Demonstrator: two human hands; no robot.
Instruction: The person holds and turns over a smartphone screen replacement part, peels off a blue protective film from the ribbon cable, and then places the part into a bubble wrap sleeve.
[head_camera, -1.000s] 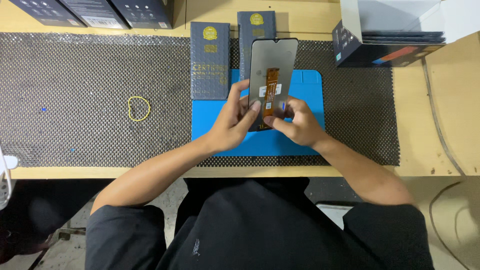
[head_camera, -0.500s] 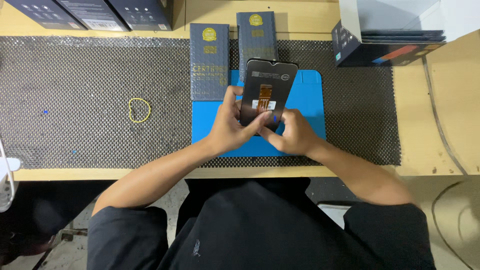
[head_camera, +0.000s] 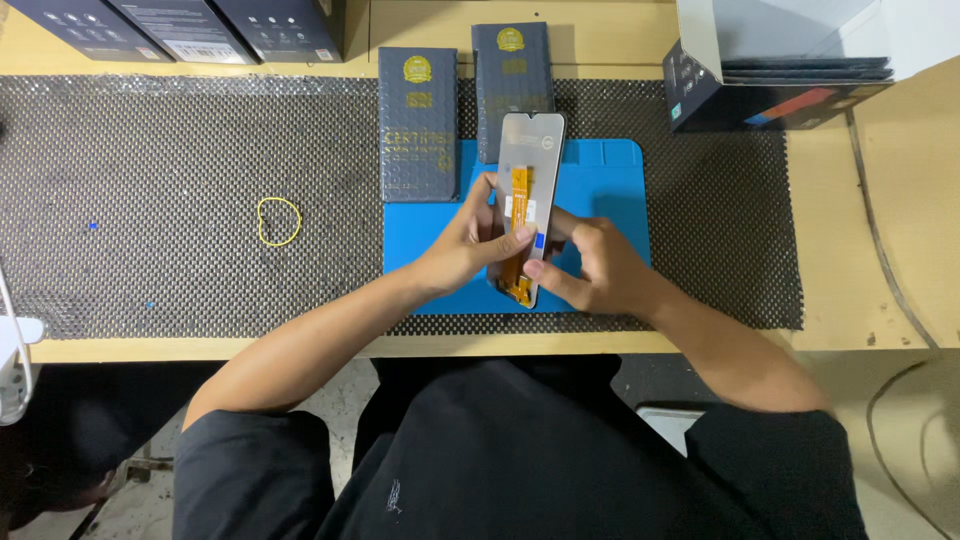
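I hold a phone display panel (head_camera: 530, 150) upright over the blue work mat (head_camera: 610, 180), its grey back with an orange flex cable (head_camera: 518, 190) facing me. My left hand (head_camera: 470, 240) grips the panel's left edge, thumb across the lower back. My right hand (head_camera: 595, 265) holds the lower right edge, fingertips touching the flex near the bottom. The panel's lower end is partly hidden by my fingers.
Two dark flat boxes (head_camera: 418, 120) (head_camera: 512, 70) lie just behind the blue mat on a black mesh mat (head_camera: 150, 180). A yellow rubber band (head_camera: 279, 221) lies to the left. Dark boxes (head_camera: 180, 25) line the back left; an open box (head_camera: 780, 90) sits back right.
The panel has been turned in my hands: its face looked dark and tilted before, and now the lighter grey back stands straight and narrower. Both hands stayed on its lower end.
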